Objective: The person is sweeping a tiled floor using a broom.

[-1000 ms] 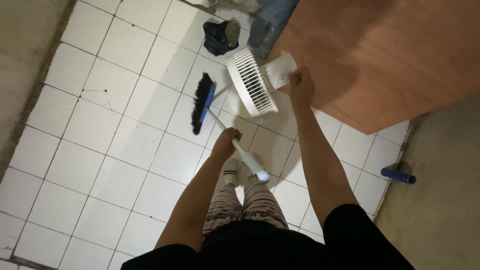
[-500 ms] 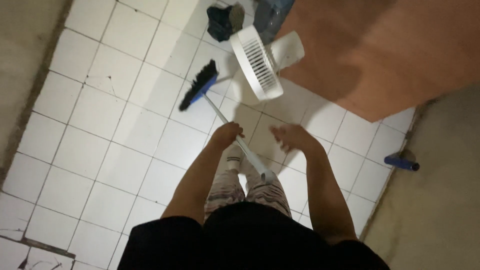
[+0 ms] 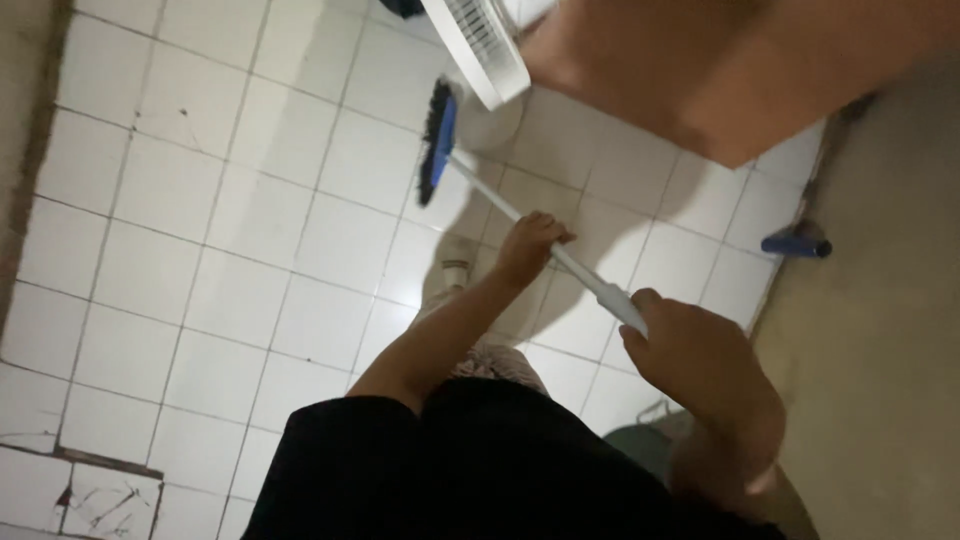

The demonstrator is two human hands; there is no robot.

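Gripping a broom [image 3: 520, 210] in both hands, the person stands on a white tiled floor [image 3: 200, 260] and looks straight down. The left hand [image 3: 530, 245] is closed around the middle of the pale handle, and the right hand [image 3: 690, 355] is clenched over the handle's upper end, nearer the body. The handle slants away from the person, and the head rests on the tiles just beside the fan [image 3: 480, 45], below and to the left of its grille.

As for progress, the judgement is that sweeping is in hand rather than finished: the head is down on the floor with both hands in a working grip. No swept pile or dustpan shows, and the tiles around the head look fairly clean, so how much floor is done and how much is left cannot be told.

The broom has a blue block with dark bristles and a long, thin, whitish handle; the bristles look short and dense, though the dim light and blur hide the detail.

A white fan with a round ribbed grille lies at the top edge. To the right of the fan a reddish-brown board [image 3: 740, 70] covers part of the floor. Well right of the fan, a small blue cylinder [image 3: 795, 243] lies where the tiles meet bare grey floor.
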